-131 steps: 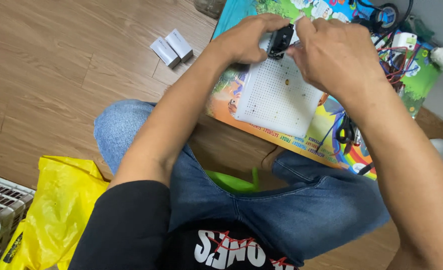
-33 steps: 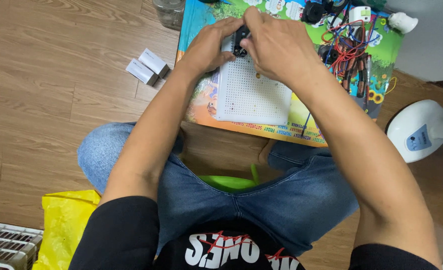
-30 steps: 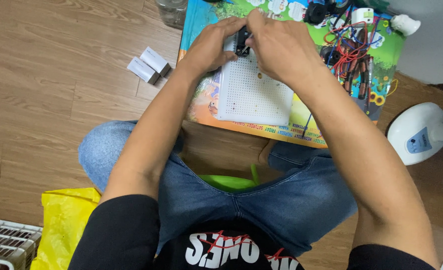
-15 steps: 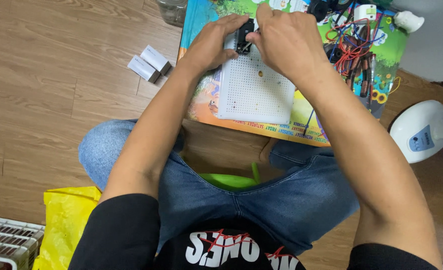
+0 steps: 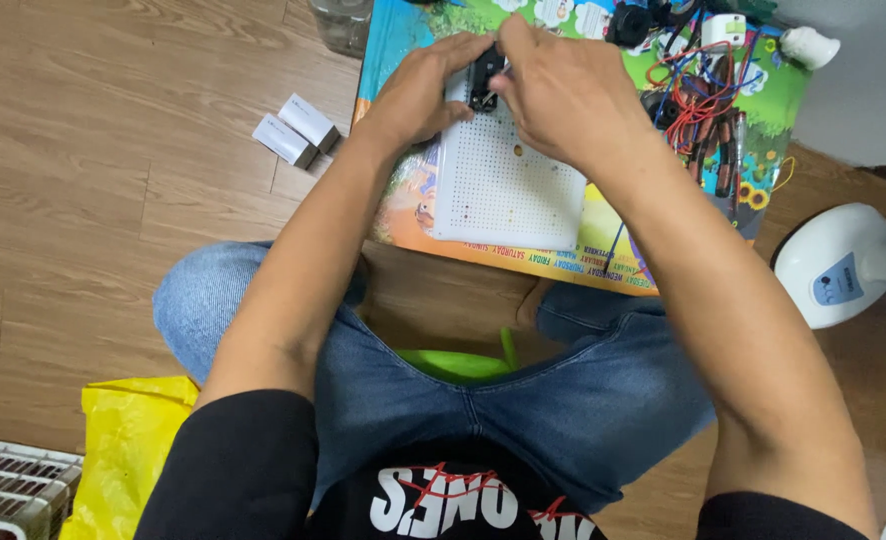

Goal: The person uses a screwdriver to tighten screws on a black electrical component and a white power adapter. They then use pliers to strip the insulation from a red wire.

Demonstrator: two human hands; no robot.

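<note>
A white perforated board (image 5: pixel 508 185) lies on a colourful printed mat (image 5: pixel 413 205) on the wooden floor. At the board's far edge sits a small black component (image 5: pixel 485 80). My left hand (image 5: pixel 428 85) grips it from the left, fingers curled around it. From the right, my right hand (image 5: pixel 563 90) pinches the same black part with its fingertips. Both forearms reach forward over my crossed legs in blue jeans.
Two small white boxes (image 5: pixel 296 131) lie on the floor to the left of the mat. Red and black wires and small parts (image 5: pixel 698 100) pile up at the mat's right end. A white fan base (image 5: pixel 838 265) stands at right, a yellow bag (image 5: pixel 128 450) at lower left.
Both hands have stayed on the black component at the board's far edge, with small shifts of the fingers. The camera view has drifted slightly.
</note>
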